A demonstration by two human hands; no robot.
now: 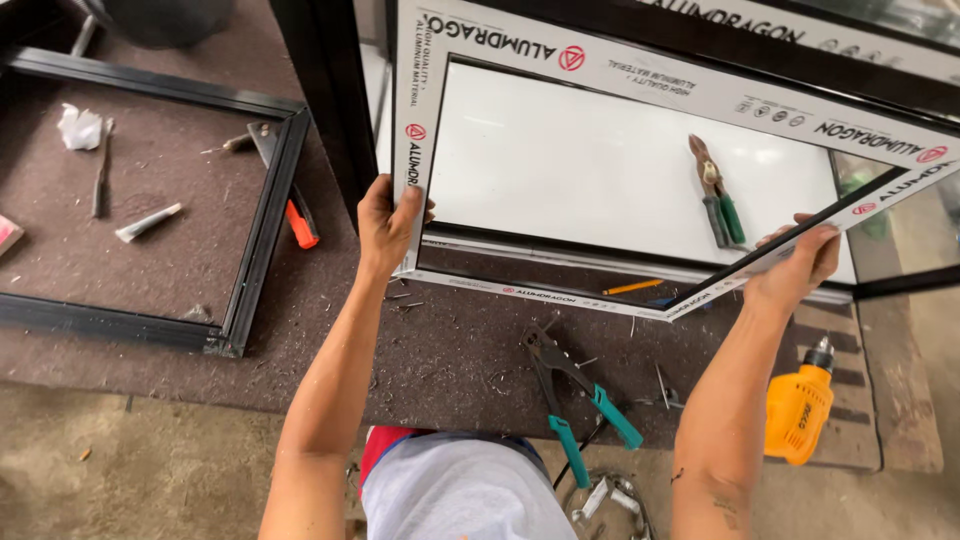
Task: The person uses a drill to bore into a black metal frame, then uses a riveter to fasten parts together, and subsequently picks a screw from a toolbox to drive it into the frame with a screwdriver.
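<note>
Gripping film-wrapped frame (640,80), both hands' fingers closed | left hand (388,225) | right hand (795,268) | brown mat (180,240), concrete floor (150,470)

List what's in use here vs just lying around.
In use: white-taped aluminium frame, held by left hand and right hand.
Lying about: teal-handled rivet pliers, yellow drill, green-handled snips, black frame, orange-handled tool.

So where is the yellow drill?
In the head view, the yellow drill lies low on the right, on the brown mat, just beside the person's right forearm and below the white-taped aluminium frame.
</note>
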